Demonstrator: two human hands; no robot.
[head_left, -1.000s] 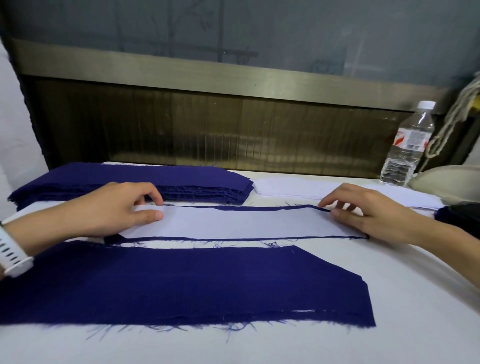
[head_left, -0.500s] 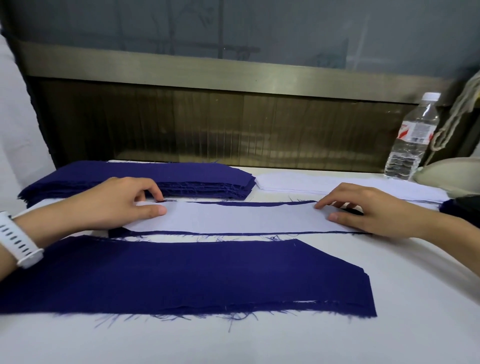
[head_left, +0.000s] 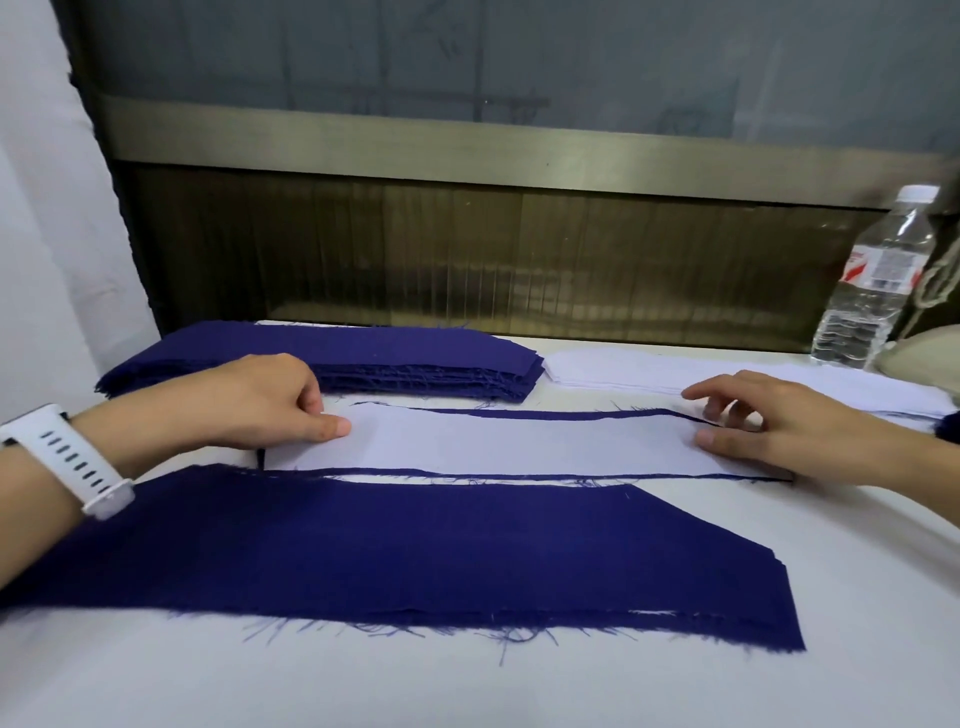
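Note:
A long white strip (head_left: 519, 441) lies flat on a slightly larger navy strip (head_left: 545, 414), whose edges show along its far and near sides. My left hand (head_left: 244, 400) holds the white strip's left end, thumb on top and fingers curled at the far edge. My right hand (head_left: 779, 426) rests on the right end with fingers spread, thumb flat on the white strip and fingertips touching the far edge.
Wide navy pieces (head_left: 415, 551) with frayed edges lie stacked in front. A pile of navy strips (head_left: 395, 353) sits at the back left, a pile of white strips (head_left: 623, 371) at the back right. A water bottle (head_left: 872, 280) stands far right by the wall panel.
Both hands stay at the strip's ends. The right fingers have spread a little along the far edge. The view has shifted slightly.

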